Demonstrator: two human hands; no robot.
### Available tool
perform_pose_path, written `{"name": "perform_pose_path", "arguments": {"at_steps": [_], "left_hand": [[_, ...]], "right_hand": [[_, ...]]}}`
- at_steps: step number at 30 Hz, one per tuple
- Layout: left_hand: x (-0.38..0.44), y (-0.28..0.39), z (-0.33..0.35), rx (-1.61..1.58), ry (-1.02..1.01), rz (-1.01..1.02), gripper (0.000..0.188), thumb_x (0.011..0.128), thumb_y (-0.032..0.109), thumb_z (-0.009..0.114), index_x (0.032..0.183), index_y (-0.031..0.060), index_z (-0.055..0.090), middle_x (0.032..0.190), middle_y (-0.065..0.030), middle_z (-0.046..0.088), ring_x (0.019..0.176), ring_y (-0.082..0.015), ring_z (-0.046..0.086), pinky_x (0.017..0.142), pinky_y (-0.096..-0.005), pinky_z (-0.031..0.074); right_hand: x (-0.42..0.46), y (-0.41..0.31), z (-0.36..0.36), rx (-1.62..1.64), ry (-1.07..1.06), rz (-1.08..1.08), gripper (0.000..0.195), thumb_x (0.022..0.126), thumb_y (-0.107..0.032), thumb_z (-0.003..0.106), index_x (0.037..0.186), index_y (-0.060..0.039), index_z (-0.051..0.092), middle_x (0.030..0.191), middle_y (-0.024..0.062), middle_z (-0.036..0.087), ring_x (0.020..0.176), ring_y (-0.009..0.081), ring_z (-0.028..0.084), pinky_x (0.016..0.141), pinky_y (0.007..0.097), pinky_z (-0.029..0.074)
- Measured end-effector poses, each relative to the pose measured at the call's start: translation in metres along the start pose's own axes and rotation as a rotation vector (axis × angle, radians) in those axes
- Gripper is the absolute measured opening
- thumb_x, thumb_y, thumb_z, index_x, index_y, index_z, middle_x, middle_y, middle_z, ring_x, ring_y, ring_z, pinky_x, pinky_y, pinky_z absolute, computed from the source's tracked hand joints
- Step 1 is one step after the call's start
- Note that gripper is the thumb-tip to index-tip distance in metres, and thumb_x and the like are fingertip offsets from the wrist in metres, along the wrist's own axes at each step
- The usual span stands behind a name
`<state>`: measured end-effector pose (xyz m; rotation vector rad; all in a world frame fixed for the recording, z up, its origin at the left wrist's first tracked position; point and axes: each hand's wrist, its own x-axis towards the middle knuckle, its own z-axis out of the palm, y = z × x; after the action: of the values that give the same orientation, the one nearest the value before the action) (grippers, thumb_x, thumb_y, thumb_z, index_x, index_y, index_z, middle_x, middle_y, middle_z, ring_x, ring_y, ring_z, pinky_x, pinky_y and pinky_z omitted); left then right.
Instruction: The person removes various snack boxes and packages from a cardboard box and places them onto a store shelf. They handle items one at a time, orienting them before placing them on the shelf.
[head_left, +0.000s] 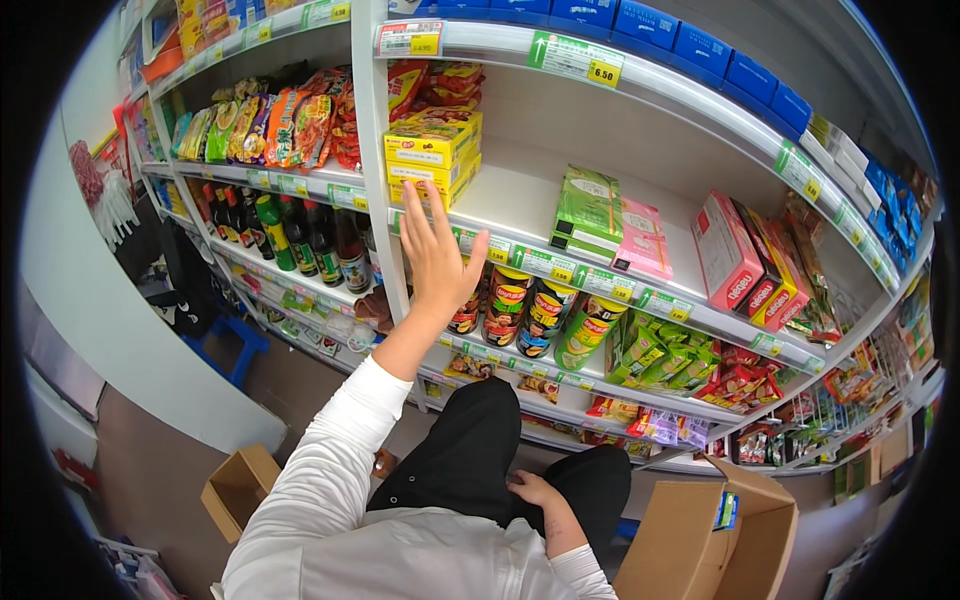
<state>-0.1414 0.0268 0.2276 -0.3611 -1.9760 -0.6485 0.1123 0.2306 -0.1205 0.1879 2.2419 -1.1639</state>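
My left hand (442, 259) is raised at the shelf, fingers apart, its fingertips at the front of the lower yellow snack boxes (424, 174); it grips nothing. These boxes are stacked at the left end of the shelf, beside the white upright. My right hand (531, 487) rests by my black trousers between the knees, its fingers partly hidden, so I cannot tell its state. To the right on the same shelf lie green boxes (589, 202) and pink boxes (645, 236), with upright Nabati boxes (724, 251) farther right.
Lay's cans (506, 307) and green snack bags (664, 360) stand one shelf below. An open cardboard box (675, 525) is on the floor at right, a smaller carton (236, 487) at left. Bottles (322, 244) fill the left bay, near a blue stool (240, 349).
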Motion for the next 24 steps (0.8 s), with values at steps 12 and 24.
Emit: {"name": "perform_pose_path", "arguments": {"at_steps": [12,24], "left_hand": [[-0.354,0.107,-0.001,-0.710,-1.071,-0.117,0.060,0.091,0.039,0.052,0.129,-0.0058,0.040,0.135,-0.0321,0.039,0.125,-0.0441,0.039,0.103,-0.0524,0.029],[-0.370,0.070,0.016,-0.579,-1.945,0.260,0.072,0.092,0.050,0.051,0.134,-0.0086,0.042,0.133,-0.0301,0.049,0.126,-0.0399,0.047,0.105,-0.0409,0.038]], "right_hand": [[0.012,0.042,0.015,0.260,0.381,-0.583,0.045,0.087,-0.032,0.063,0.124,-0.0061,0.059,0.123,0.0205,0.060,0.114,0.0343,0.056,0.101,0.0425,0.041],[-0.241,-0.027,-0.097,-0.364,1.501,-0.116,0.033,0.074,-0.013,0.071,0.106,-0.0042,0.064,0.122,0.0196,0.057,0.119,0.0376,0.051,0.099,0.0449,0.042]]}}
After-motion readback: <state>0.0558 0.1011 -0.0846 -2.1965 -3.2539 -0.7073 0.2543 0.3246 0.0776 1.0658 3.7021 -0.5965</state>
